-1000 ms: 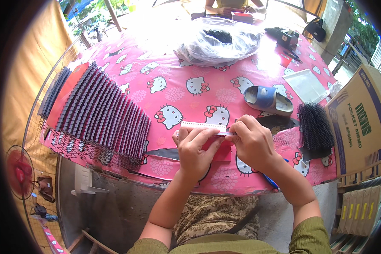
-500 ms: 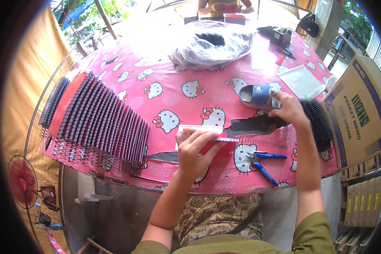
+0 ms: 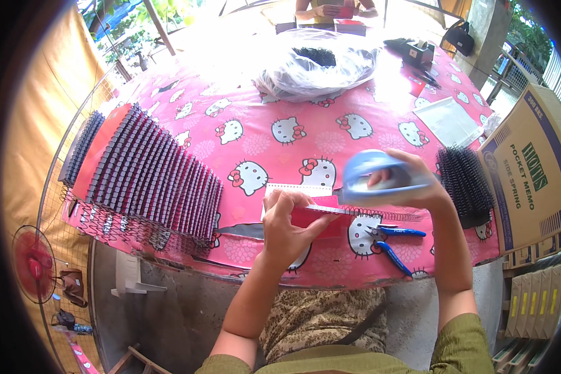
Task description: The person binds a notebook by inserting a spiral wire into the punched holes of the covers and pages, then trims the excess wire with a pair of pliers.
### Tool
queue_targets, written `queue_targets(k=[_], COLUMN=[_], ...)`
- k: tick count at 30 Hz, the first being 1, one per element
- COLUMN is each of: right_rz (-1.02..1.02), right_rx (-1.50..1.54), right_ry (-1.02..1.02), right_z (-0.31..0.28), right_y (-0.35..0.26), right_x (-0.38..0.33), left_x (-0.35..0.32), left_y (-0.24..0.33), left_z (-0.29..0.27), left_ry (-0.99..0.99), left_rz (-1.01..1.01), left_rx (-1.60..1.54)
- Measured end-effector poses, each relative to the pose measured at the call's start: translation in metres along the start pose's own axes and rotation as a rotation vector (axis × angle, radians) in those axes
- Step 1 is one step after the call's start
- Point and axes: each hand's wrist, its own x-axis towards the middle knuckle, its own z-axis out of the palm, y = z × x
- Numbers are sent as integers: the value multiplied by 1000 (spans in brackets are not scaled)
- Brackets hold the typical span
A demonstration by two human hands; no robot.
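My left hand [image 3: 288,223] pinches a small red notebook [image 3: 318,215] with a white punched page edge and a wire spiral along its right side, held just above the pink patterned tablecloth [image 3: 293,124]. My right hand [image 3: 411,181] grips a blue sandal-shaped tool [image 3: 380,177], blurred by motion, directly over the right end of the notebook. Blue-handled pliers [image 3: 396,240] lie on the cloth just below my right hand.
A long row of bound red notebooks with black spirals [image 3: 153,177] fills the left side. A pile of black spiral coils [image 3: 464,181] lies at right beside a cardboard box [image 3: 533,168]. A clear plastic bag [image 3: 318,65] sits far centre. Another person sits opposite. A red fan [image 3: 34,265] stands lower left.
My right hand left the notebook, reached to the right for the blue sandal-shaped tool, and has brought it back over the notebook. My left hand has kept hold of the notebook.
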Motion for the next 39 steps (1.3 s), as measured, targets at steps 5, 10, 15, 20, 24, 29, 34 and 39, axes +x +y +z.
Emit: queue_targets(k=[5, 10, 15, 20, 24, 29, 34, 39], right_rz=[-51, 157, -101, -101, -89, -61, -68, -96], right_rx=[-242, 90, 335, -506, -476, 261, -184, -278], right_ry=[-2, 50, -16, 193, 223, 57, 190, 162], right_z=[4, 5, 8, 31, 34, 21, 33, 41], right_y=[5, 3, 12, 17, 16, 7, 11, 10], right_x=[3, 0, -3, 10, 13, 8, 15, 19], left_x=[-2, 0, 2, -15, -9, -11, -12, -12], left_y=[0, 1, 1, -10, -8, -7, -8, -4], left_z=[3, -2, -13, -12, -12, -12, -14, -18], left_ry=[-9, -49, 41, 55, 49, 86, 67, 91], left_rz=[-70, -73, -110, -441, -466, -480, -480, -530], left_rx=[-37, -4, -8, -594, -639, -708, -673, -590])
